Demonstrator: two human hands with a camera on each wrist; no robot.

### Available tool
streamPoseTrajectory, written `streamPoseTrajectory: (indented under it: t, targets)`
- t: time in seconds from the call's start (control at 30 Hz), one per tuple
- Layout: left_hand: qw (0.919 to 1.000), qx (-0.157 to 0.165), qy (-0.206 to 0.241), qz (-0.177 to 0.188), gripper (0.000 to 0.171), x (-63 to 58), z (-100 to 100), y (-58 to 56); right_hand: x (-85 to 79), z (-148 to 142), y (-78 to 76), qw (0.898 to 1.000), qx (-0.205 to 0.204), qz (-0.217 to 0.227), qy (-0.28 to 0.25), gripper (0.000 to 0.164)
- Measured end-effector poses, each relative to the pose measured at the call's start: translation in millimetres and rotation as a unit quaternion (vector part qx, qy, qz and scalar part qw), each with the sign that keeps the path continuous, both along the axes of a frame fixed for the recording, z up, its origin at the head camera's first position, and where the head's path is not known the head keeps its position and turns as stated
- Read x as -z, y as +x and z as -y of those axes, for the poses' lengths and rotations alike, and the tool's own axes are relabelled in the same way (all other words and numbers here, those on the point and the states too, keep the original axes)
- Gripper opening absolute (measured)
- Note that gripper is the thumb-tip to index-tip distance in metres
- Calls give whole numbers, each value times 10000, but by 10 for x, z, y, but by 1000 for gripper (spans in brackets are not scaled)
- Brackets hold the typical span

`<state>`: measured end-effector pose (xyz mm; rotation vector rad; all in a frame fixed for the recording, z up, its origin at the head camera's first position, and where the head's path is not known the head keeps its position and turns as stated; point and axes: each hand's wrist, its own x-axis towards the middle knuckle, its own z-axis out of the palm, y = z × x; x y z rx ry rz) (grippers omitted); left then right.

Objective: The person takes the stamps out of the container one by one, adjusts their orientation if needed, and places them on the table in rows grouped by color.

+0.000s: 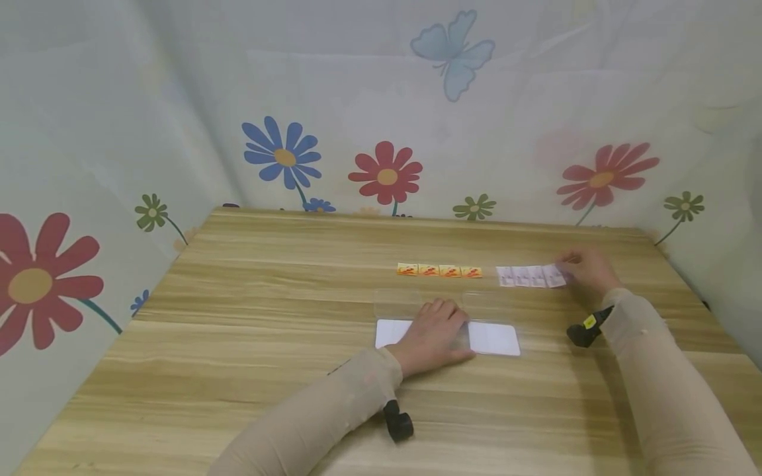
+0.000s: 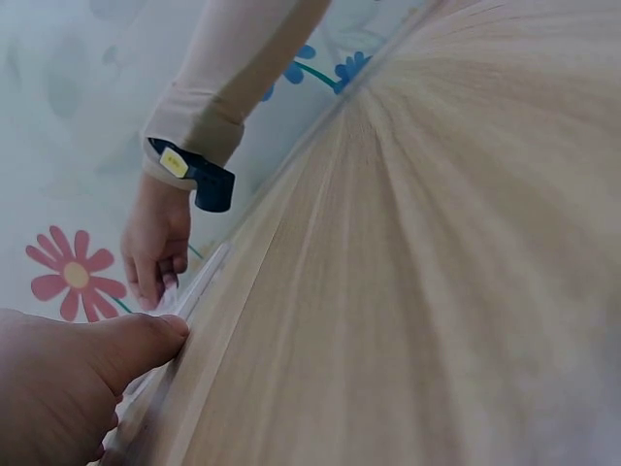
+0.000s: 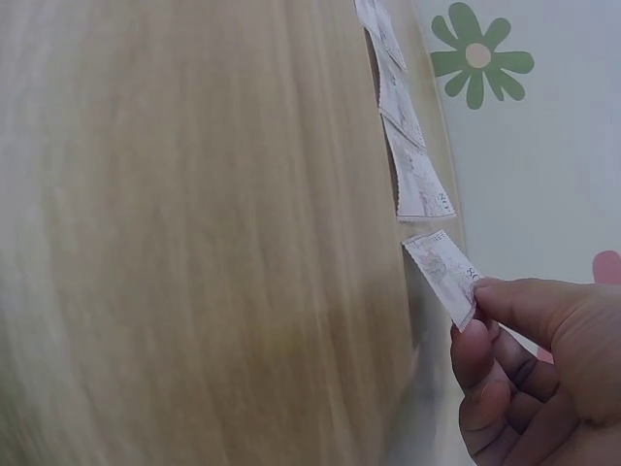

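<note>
My right hand [image 1: 589, 268] pinches a small pale purple stamp [image 3: 446, 277] with toothed edges between thumb and fingertips. That stamp is at the right end of a row of similar pale stamps [image 1: 524, 276]; in the right wrist view it is tilted, with a narrow gap to its neighbour. My left hand [image 1: 431, 334] rests across the middle of a flat clear plastic holder with white panels [image 1: 494, 338], covering its centre. In the left wrist view, the thumb [image 2: 146, 340] lies along the edge of the holder.
A row of several orange and yellow stamps [image 1: 439, 270] lies left of the pale row, beyond the holder. Everything sits on a wood-grain table [image 1: 238, 317]. A flower-printed curtain [image 1: 333, 79] hangs behind the table's far edge and along its left side.
</note>
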<state>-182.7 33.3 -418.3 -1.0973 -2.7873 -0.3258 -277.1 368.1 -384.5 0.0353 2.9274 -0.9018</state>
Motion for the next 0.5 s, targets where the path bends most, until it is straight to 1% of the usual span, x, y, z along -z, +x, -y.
streamPoseTrajectory:
  t: [0.23,0.5]
  targets:
    - [10000,12,-2,-30,55,1,2,2,19,5,4,10000,6,-81,6,30]
    - [10000,-21,-55,60,56,1,5,3,15,19,21,9999,54,22,145,34]
